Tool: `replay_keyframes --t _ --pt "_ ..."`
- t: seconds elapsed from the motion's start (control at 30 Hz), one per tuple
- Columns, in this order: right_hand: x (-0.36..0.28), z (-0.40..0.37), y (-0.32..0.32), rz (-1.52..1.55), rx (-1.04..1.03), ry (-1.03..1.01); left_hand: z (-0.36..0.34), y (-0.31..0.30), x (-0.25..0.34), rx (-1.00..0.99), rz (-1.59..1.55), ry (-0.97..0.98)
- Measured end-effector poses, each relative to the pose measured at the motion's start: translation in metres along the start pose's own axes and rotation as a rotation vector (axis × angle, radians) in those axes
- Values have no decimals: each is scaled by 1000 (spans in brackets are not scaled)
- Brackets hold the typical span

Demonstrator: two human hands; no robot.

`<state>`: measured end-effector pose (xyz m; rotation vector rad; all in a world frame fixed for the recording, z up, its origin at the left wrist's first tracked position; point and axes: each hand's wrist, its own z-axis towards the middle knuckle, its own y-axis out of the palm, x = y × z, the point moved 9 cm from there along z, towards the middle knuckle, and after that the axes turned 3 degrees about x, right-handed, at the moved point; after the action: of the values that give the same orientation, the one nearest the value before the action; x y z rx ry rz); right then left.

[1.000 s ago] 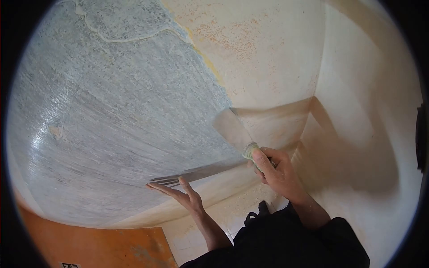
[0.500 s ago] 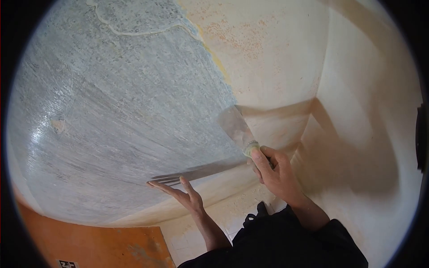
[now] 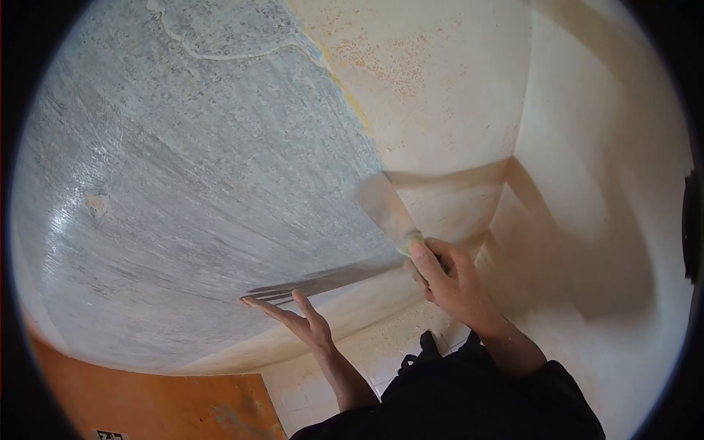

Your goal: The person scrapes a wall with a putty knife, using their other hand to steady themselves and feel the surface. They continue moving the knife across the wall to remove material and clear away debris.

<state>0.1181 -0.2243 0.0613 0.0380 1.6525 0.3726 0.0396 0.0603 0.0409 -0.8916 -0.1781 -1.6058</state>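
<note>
My right hand (image 3: 456, 284) is wrapped round the handle of a broad putty knife (image 3: 387, 205). Its metal blade points up and left and lies over the wall where the grey rough patch (image 3: 220, 169) meets the cream surface; the blade is slightly blurred. Lower down, my left hand (image 3: 304, 321) is stretched out with thumb and fingers apart, holding nothing. Its fingertips are at the lower part of the grey patch, seemingly touching it.
A cream side wall (image 3: 587, 220) meets the working wall at a corner on the right, with shadows across it. An orange panel (image 3: 169, 403) stands at lower left. Pale floor tiles (image 3: 308, 392) with crumbs show below. A dark object (image 3: 691, 227) sits at the right edge.
The view has shifted slightly. The putty knife has moved only a little and its blade looks more blurred. My left hand stays in place.
</note>
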Motion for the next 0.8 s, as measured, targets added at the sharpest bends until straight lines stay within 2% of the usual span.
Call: replay_keyframes --t 0.07,0.3,0.37,0.5,0.57,0.67,0.8 --pt "-28 3 11 -57 13 -186 -1 1 -2 -1 14 3" --pt "-2 0 -1 -3 43 -23 -2 1 -7 -14 -28 -31" --pt "-37 4 10 -112 73 -209 -4 -1 -10 -24 -8 -20" --pt "-49 2 5 -176 84 -309 -3 -1 -4 -42 -69 -2" --pt "-14 -3 -3 -84 64 -133 -5 0 -7 -45 -70 -9" --pt "-1 -4 3 7 62 -22 -3 0 -12 -51 -39 -11" --pt "-5 -8 7 36 71 -19 -5 1 -16 -47 -4 4"
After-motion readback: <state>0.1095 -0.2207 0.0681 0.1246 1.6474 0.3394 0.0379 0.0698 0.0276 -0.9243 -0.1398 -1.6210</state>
